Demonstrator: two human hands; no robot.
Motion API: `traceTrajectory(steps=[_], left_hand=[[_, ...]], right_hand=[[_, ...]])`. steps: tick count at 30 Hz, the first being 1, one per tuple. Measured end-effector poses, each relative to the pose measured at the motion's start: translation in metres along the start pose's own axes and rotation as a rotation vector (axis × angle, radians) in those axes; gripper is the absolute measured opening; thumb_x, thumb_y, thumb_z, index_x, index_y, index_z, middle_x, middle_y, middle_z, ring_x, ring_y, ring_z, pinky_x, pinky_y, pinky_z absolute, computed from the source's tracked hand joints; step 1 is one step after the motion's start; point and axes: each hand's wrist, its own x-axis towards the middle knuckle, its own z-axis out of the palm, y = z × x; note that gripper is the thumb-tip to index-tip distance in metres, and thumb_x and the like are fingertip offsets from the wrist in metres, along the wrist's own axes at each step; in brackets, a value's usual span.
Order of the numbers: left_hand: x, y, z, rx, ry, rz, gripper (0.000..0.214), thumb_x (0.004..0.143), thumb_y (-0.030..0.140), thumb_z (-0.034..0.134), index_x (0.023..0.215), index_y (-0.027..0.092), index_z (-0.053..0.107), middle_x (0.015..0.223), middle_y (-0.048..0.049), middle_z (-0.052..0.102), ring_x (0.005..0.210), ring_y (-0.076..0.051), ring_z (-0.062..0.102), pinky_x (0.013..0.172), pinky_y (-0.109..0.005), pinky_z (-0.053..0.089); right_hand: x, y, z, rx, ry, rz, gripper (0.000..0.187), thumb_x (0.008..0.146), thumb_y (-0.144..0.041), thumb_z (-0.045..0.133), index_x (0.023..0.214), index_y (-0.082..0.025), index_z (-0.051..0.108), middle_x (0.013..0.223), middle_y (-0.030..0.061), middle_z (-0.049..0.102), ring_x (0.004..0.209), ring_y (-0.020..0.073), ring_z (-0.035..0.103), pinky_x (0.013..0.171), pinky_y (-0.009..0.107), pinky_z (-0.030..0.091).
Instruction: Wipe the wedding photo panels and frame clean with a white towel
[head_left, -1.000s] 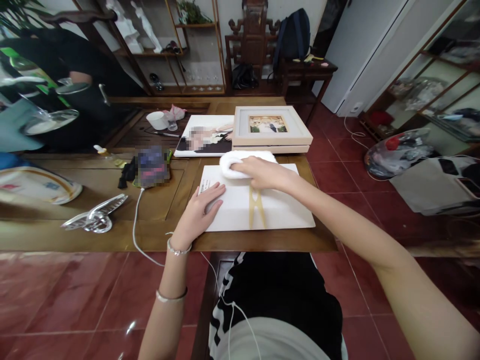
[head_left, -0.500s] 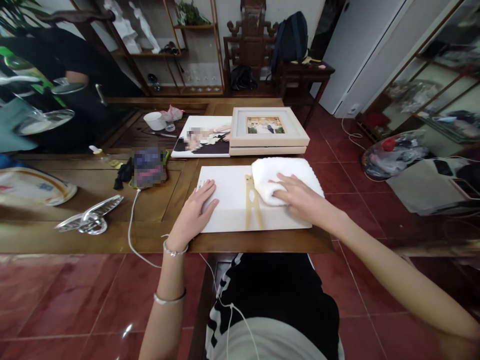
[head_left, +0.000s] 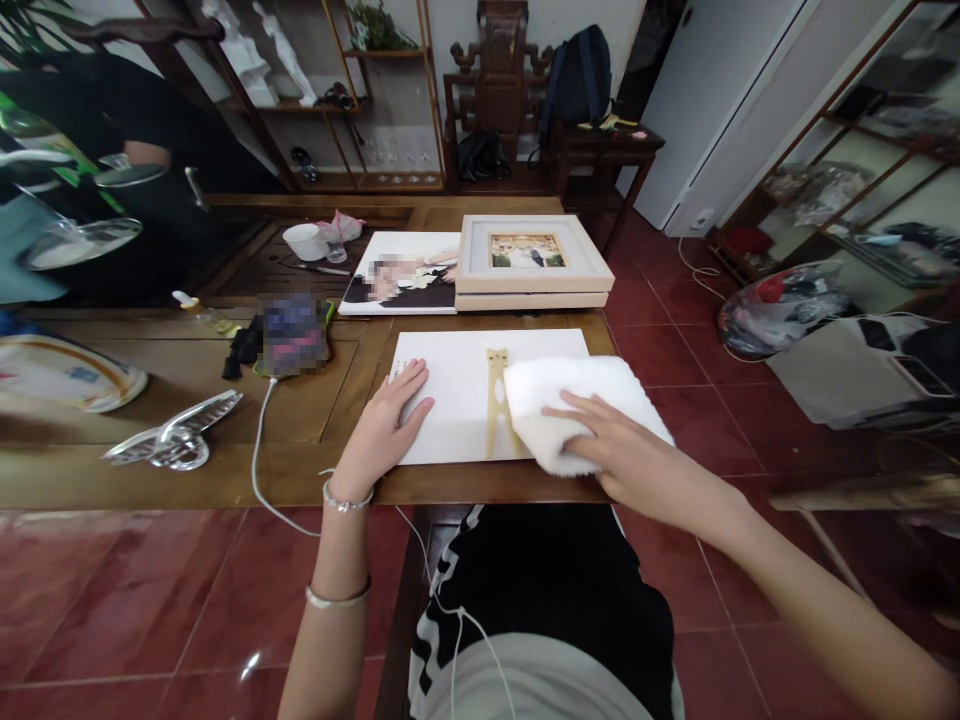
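A flat white panel (head_left: 457, 385) with a tan stand (head_left: 496, 405) on its back lies on the wooden table (head_left: 187, 470) in front of me. My left hand (head_left: 386, 425) lies flat on the panel's left part with fingers stretched out. My right hand (head_left: 626, 450) presses a fluffy white cloth (head_left: 581, 400) onto the panel's near right corner, fingers curled over the cloth.
Behind the panel lie a boxed picture frame (head_left: 531, 260) and a photo print (head_left: 397, 280). A phone (head_left: 292, 330) with a white cable, a silver heart-shaped dish (head_left: 176, 440), a plate (head_left: 67, 375) and a white cup (head_left: 306, 240) are to the left. Red tiled floor surrounds the table.
My right hand has swept the cloth from the panel's far edge across to the right and down to its near right corner. My left hand has stayed on the panel.
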Motion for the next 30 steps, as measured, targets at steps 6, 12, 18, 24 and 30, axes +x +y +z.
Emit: traceTrajectory(steps=[6,12,18,24,30], left_hand=[[0.000,0.000,-0.001,0.001,-0.003,0.001,0.046,0.092,0.037,0.047,0.134,0.018,0.052,0.145,-0.0104,0.045,0.137,-0.024,0.037,0.115,-0.048,0.025],[-0.001,-0.001,0.000,-0.003,0.002,-0.004,0.048,0.092,0.039,0.048,0.134,0.016,0.052,0.145,-0.0120,0.045,0.137,-0.025,0.037,0.116,-0.048,0.024],[-0.001,-0.001,0.001,-0.002,0.001,0.001,0.048,0.092,0.038,0.048,0.133,0.015,0.052,0.145,-0.0126,0.044,0.137,-0.024,0.037,0.116,-0.047,0.024],[0.000,0.001,0.000,-0.010,-0.001,-0.006,0.046,0.092,0.037,0.047,0.133,0.017,0.052,0.144,-0.0109,0.046,0.138,-0.024,0.037,0.116,-0.048,0.024],[0.000,0.002,0.000,-0.010,0.003,-0.004,0.046,0.092,0.037,0.046,0.134,0.018,0.052,0.145,-0.0106,0.046,0.138,-0.024,0.036,0.116,-0.048,0.024]], right_hand=[[0.057,0.050,0.003,-0.047,0.132,0.036,0.063,0.062,0.009,0.041,0.116,-0.016,0.063,0.138,0.0135,0.051,0.140,0.0313,0.027,0.112,0.058,0.024],[0.082,0.070,0.004,-0.096,0.214,0.067,0.065,0.066,0.008,0.039,0.123,-0.016,0.059,0.133,0.0139,0.055,0.139,0.0311,0.030,0.110,0.059,0.026],[0.041,0.034,0.012,-0.064,0.161,0.041,0.060,0.061,0.010,0.040,0.109,-0.016,0.065,0.141,0.0120,0.048,0.140,0.0315,0.025,0.112,0.061,0.024],[-0.026,-0.022,0.017,-0.039,0.015,-0.002,0.057,0.057,0.010,0.037,0.092,-0.021,0.069,0.146,0.0049,0.043,0.143,0.0286,0.017,0.114,0.059,0.026],[-0.033,-0.026,0.005,0.038,-0.006,0.034,0.065,0.055,0.007,0.036,0.100,-0.028,0.068,0.143,-0.0024,0.047,0.140,0.0235,0.028,0.115,0.049,0.032]])
